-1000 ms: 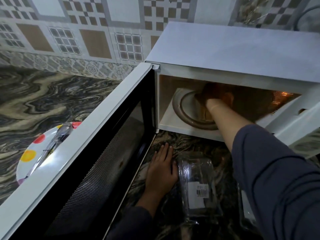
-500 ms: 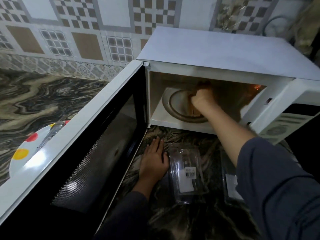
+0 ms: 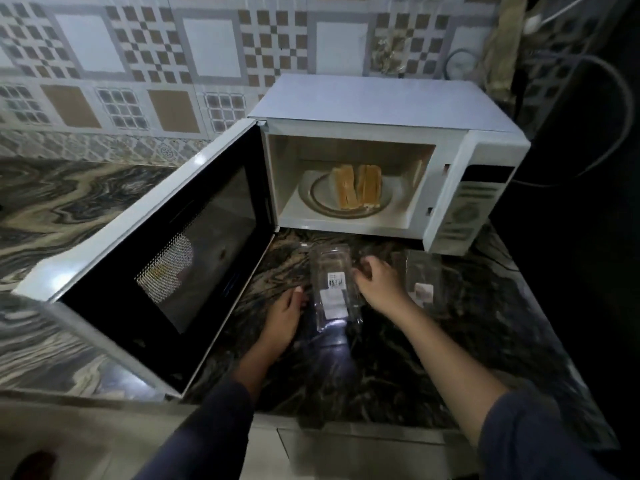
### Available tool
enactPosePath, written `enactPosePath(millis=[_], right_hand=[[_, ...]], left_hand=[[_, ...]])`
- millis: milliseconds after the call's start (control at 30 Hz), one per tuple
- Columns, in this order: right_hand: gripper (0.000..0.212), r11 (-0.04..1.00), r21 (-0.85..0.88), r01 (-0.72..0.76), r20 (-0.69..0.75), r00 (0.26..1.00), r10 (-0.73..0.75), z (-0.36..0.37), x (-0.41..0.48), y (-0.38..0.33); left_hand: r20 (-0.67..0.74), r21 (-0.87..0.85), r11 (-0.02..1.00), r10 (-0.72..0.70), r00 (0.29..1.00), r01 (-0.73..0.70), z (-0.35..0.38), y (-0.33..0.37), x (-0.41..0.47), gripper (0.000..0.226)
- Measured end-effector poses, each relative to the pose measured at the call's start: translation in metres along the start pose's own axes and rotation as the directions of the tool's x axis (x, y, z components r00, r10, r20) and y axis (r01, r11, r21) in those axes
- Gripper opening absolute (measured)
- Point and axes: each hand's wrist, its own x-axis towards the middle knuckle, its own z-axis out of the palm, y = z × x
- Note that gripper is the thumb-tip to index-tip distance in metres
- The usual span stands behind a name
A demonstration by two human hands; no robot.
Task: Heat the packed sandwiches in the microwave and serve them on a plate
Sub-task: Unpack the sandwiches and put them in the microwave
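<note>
Marble counter (image 3: 86,209): microwave (image 3: 381,109), clear packs (image 3: 332,289).

The white plate with coloured dots (image 3: 166,275) shows only as a pale blur through the mesh window of the open white microwave door (image 3: 145,244), so nothing on it can be made out. The print on the white labels of the clear plastic sandwich pack (image 3: 333,292) and of the second clear pack (image 3: 423,280), towards the worktop's right edge, is too small to read. Both dark blue sleeves (image 3: 540,441) are cut off by the bottom edge.
</note>
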Motion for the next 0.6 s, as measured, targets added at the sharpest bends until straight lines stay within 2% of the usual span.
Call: enactPosePath(millis=[100,167,233,300,333,367,400,467,600], right_hand=[[0.047,0.998,-0.017,-0.055,0.096,0.994,0.057,0.010,-0.020,0.017],[0.049,0.994,-0.019,-0.111,0.103,0.988,0.112,0.018,-0.029,0.025],[0.044,0.956,0.152,-0.252,0.136,0.963,0.232,0.026,-0.037,0.029],[0.031,0.828,0.382,-0.410,0.246,0.909,0.336,0.030,-0.044,0.028],[0.021,0.773,0.443,-0.454,0.288,0.889,0.357,0.031,-0.047,0.029],[0.009,0.743,0.472,-0.475,0.312,0.878,0.363,0.032,-0.049,0.030],[0.008,0.714,0.505,-0.486,0.328,0.873,0.362,0.032,-0.051,0.030],[0.020,0.677,0.551,-0.487,0.325,0.873,0.364,0.034,-0.053,0.032],[0.024,0.696,0.531,-0.484,0.284,0.875,0.393,0.039,-0.055,0.034]], left_hand=[[0.051,-0.147,0.982,-0.110,0.993,0.116,0.006,0.012,-0.023,0.029],[0.089,-0.240,0.947,-0.197,0.976,0.213,0.010,0.016,-0.036,0.026],[0.113,-0.276,0.923,-0.245,0.963,0.268,0.014,0.015,-0.046,0.020],[0.115,-0.294,0.912,-0.264,0.958,0.286,0.017,0.012,-0.054,0.016],[0.099,-0.311,0.905,-0.271,0.957,0.289,0.018,0.011,-0.056,0.016],[0.073,-0.325,0.900,-0.282,0.957,0.290,0.019,0.012,-0.059,0.018],[0.043,-0.338,0.895,-0.294,0.955,0.291,0.019,0.012,-0.060,0.019],[0.001,-0.364,0.880,-0.327,0.945,0.305,0.020,0.013,-0.063,0.019],[-0.008,-0.393,0.855,-0.371,0.929,0.339,0.018,0.014,-0.067,0.018]])
